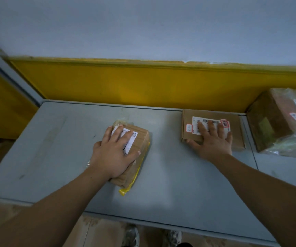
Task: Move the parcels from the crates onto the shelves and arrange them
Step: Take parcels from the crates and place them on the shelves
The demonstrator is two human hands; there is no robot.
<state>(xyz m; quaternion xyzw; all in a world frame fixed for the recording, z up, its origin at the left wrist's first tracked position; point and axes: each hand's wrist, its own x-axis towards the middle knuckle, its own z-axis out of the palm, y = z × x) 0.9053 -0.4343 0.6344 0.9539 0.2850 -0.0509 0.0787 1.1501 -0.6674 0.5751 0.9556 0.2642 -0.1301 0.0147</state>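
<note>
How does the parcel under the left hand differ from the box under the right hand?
The parcel under the left hand has yellow wrapping along one side; the box under the right hand is bare cardboard. The parcel lies askew in the middle of the shelf; the box sits nearly square by its back edge. The box carries red-bordered stickers; the parcel shows none. Both are brown with a white label.

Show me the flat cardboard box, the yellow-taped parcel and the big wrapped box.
flat cardboard box [237, 125], head view, top face, right part.
yellow-taped parcel [142, 139], head view, brown top.
big wrapped box [268, 122], head view, left face.
</note>
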